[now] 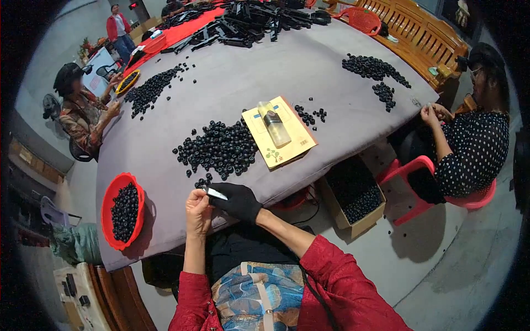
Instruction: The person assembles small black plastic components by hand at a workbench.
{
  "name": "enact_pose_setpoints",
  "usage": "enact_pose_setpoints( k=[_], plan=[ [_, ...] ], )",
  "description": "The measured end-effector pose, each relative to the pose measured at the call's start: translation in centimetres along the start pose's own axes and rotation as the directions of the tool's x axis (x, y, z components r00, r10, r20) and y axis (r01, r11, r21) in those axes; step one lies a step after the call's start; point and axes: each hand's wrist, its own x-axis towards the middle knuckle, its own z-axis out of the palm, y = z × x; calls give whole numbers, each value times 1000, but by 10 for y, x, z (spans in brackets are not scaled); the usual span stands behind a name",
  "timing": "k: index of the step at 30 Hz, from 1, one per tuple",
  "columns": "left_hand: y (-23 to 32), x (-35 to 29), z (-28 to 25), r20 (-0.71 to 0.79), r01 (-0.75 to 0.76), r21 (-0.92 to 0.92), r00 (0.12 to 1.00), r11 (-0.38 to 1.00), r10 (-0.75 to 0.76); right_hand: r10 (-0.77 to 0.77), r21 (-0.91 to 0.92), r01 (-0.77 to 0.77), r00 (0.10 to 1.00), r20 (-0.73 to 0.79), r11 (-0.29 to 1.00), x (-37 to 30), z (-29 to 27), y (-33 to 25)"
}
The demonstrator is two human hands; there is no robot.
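Note:
My bare left hand is closed in a pinch at the table's near edge, its fingertips meeting those of my right hand. What it pinches is too small and hidden to make out. A black glove covers my right hand, which is closed on a small silvery blade lying slantwise across its fingers. Just beyond both hands spreads a heap of small round black parts, some with a hole showing. To the left stands a red scalloped basket partly filled with the same kind of parts.
A yellow box bears a translucent bottle. Further heaps of black parts and long black pieces lie across the grey-covered table. A cardboard box of black parts sits below. Co-workers sit left and right.

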Motion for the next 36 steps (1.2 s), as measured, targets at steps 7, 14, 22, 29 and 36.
enact_pose_setpoints(
  k=[7,14,22,29,36],
  plan=[
    [-1,0,1,45,3,-15,999,1000,-2,76,70,-79,996,47,994,-1,1,5],
    [-1,0,-3,7,16,-10,1000,1000,-16,62,30,-63,997,46,998,1,1,2],
    [-2,1,-1,0,-6,-9,1000,1000,6,100,80,-102,994,37,992,1,-2,-2],
    [0,1,-2,5,52,-5,999,999,-52,155,142,-160,987,46,977,2,-3,-8],
    [4,0,-2,101,47,93,993,995,-56,252,195,-262,965,74,945,5,-2,-3]
  ],
)
